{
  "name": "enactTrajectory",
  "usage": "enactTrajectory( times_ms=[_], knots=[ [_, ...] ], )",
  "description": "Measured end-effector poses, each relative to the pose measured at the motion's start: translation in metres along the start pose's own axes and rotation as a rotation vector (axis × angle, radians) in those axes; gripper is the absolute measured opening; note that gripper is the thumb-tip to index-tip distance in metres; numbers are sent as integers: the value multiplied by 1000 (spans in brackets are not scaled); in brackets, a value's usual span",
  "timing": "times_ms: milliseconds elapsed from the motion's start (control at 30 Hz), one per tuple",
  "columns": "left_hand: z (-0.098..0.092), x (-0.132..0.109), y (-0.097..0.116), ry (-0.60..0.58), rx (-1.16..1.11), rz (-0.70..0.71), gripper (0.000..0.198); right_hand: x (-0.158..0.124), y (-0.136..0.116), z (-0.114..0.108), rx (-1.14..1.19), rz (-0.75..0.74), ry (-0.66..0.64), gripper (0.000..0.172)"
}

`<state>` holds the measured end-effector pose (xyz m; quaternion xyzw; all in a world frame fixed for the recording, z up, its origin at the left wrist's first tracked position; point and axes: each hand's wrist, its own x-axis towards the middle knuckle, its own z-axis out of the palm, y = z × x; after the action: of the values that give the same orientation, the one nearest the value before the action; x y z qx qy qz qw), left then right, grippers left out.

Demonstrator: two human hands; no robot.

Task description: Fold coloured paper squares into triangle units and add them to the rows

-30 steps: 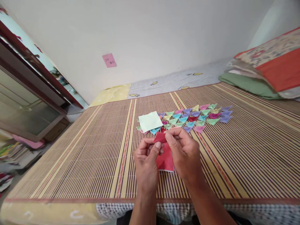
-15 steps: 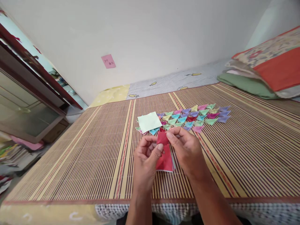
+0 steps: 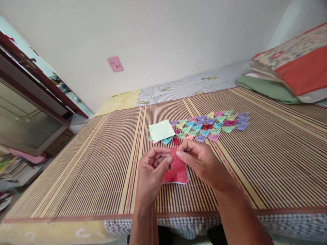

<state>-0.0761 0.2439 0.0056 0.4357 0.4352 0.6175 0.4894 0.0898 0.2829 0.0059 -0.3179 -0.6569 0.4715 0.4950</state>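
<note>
head view: left hand (image 3: 150, 168) and right hand (image 3: 200, 160) hang over the red stack (image 3: 182, 174), which lies between the mat's (image 3: 89, 170) near edge and the folded shapes (image 3: 196, 128).
fingers: curled, thumbs towards forefingers; red on red, so i cannot tell whether they pinch a piece.
paper: probably light, thin, easily creased or torn; best pinched at edges and corners.
change: half a second ago a small red piece stands out between the fingertips; now none does, and the red shape (image 3: 176, 141) beyond shows whole.
</note>
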Motion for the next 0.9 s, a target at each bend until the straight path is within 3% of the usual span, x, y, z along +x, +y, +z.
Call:
enactTrajectory(
  times_ms=[167,367,600,900],
  knots=[
    [-7,-2,5,-155,33,35,5,1,4,-4,148,77,-66,21],
    [-14,-7,15,-351,98,-43,23,2,15,-4,286,140,-119,21],
    [-9,-5,19,-363,343,192,20,3,11,-3,328,199,-171,22],
    [-10,-3,18,-275,329,187,11,2,12,0,239,127,-142,17]
  ],
)
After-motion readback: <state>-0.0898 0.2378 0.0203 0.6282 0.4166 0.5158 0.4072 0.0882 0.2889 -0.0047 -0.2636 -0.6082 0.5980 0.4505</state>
